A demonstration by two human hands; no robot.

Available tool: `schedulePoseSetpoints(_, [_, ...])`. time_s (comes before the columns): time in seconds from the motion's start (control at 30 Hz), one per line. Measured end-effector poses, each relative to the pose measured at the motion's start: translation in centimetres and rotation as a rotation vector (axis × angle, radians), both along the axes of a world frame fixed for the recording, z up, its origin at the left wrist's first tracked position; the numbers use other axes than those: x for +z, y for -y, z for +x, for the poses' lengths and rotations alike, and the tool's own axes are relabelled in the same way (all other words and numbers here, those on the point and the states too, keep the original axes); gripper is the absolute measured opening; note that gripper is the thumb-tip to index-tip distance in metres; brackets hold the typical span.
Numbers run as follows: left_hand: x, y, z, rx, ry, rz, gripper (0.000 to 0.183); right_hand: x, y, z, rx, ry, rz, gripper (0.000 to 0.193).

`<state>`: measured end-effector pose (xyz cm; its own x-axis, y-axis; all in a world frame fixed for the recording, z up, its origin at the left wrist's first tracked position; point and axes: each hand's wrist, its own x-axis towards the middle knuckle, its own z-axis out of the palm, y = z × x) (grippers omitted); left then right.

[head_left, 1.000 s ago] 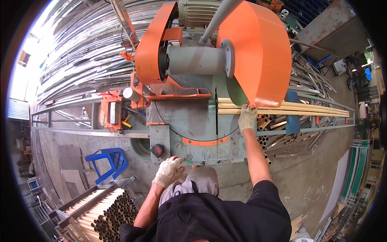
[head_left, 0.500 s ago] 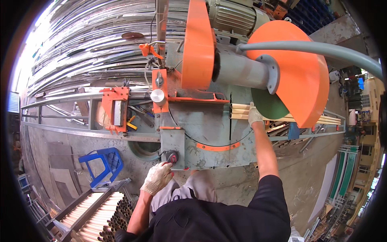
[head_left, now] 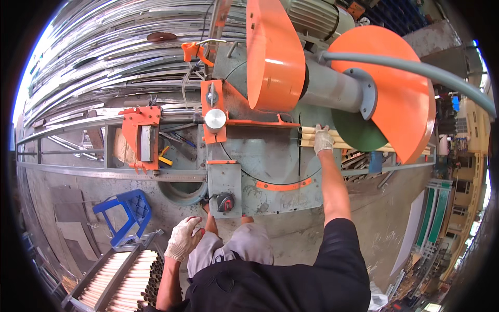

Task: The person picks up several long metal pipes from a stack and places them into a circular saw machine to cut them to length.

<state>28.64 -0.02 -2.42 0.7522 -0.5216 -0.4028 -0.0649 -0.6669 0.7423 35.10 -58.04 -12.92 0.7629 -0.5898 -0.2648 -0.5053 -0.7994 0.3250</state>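
My right hand (head_left: pixel 324 139), in a pale work glove, lies over several pale yellow tubes (head_left: pixel 307 137) on the grey saw table (head_left: pixel 265 156), with its fingers wrapped over them. Beside that hand is the green cutting disc (head_left: pixel 356 130), partly under a large orange guard (head_left: pixel 387 78). My left hand (head_left: pixel 183 240), also gloved, hangs near my lap with its fingers apart and slightly curled, holding nothing. Ahead of it, a rounded black and red object (head_left: pixel 225 202) resembling a tape measure rests on the grey box at the table's front.
At the lower left a rack holds stacked pale tubes (head_left: pixel 136 275). A blue plastic stool (head_left: pixel 125 214) stands near it. An orange clamp block (head_left: pixel 140 138) sits on the metal rail at left. Long metal strips (head_left: pixel 119 62) pile up behind. A grey pipe (head_left: pixel 410 65) arches over the saw.
My left hand has drawn back from the black and red object toward my body, and its fingers have parted. My right hand stays on the tubes. The view has shifted slightly.
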Motion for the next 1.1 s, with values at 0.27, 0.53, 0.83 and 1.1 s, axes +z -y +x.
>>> schedulePoseSetpoints(0.27, [-1.0,-0.7,-1.6,0.063,-0.076,0.064,0.042,0.5,-2.8,-0.5,0.022,0.062,0.044,0.040])
schedulePoseSetpoints(0.53, [-2.2,0.5,0.8,0.041,0.062,0.036,0.042,-1.3,-15.1,0.9,0.189,0.167,0.021,0.056])
schedulePoseSetpoints(0.83, [-3.8,5.4,9.5,-0.107,0.365,-0.026,0.039,-2.2,-32.0,8.3,0.323,0.281,0.430,0.053])
schedulePoseSetpoints(1.1, [-8.1,4.7,13.3,0.208,0.600,0.129,0.041,-0.3,-41.3,11.6,0.449,0.127,0.375,0.065])
